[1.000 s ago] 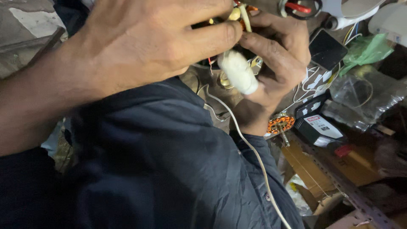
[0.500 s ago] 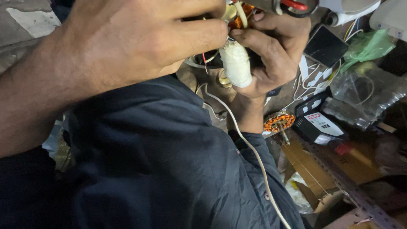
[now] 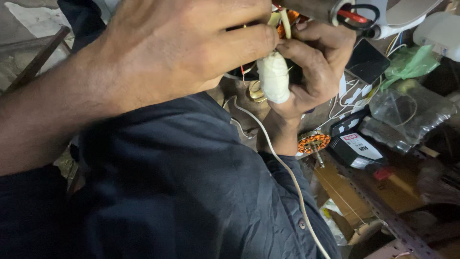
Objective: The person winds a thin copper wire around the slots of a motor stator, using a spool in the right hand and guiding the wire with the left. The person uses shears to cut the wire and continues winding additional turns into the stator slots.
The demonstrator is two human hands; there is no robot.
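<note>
- The left hand, nearest the camera, has closed tighter over the work; its fingertips pinch thin wires just above the taped bundle.
- The right hand grasps that white-taped bundle, held upright at the top centre of the view, a white cord trailing down from it.
- Against a second ago, both hands and the bundle sit higher, and the bundle has turned from tilted to upright.
- Beyond, the orange coil lies unmoved on the bench.
</note>
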